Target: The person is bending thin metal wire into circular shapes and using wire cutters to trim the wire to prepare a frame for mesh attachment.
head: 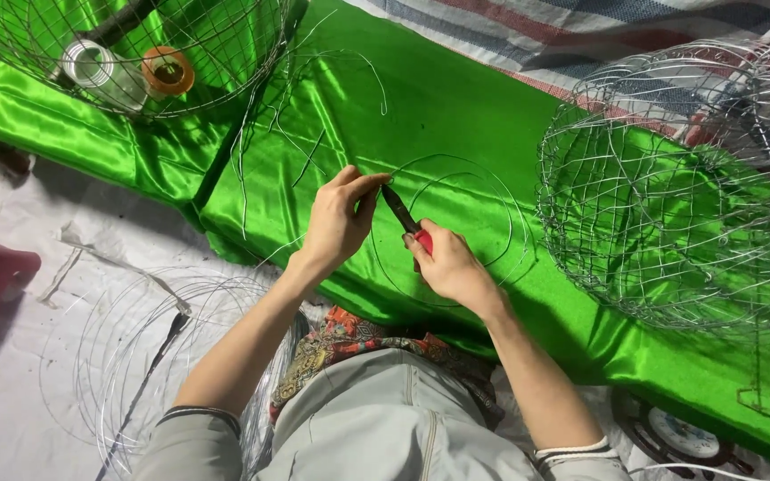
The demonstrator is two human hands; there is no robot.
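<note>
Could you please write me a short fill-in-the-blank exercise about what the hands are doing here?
1. The right hand grips pliers with a ____ handle.
2. The left hand pinches a thin wire ring lying on shiny ____ cloth.
3. The tape rolls sit inside a wire ____.

Missing words: red; green; basket

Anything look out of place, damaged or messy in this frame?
Nothing looks damaged. The left hand pinches a thin wire ring while the right hand works red-handled pliers on it. Loose wire coils sprawl on the white floor sheet, untidy but not spilled.
</note>
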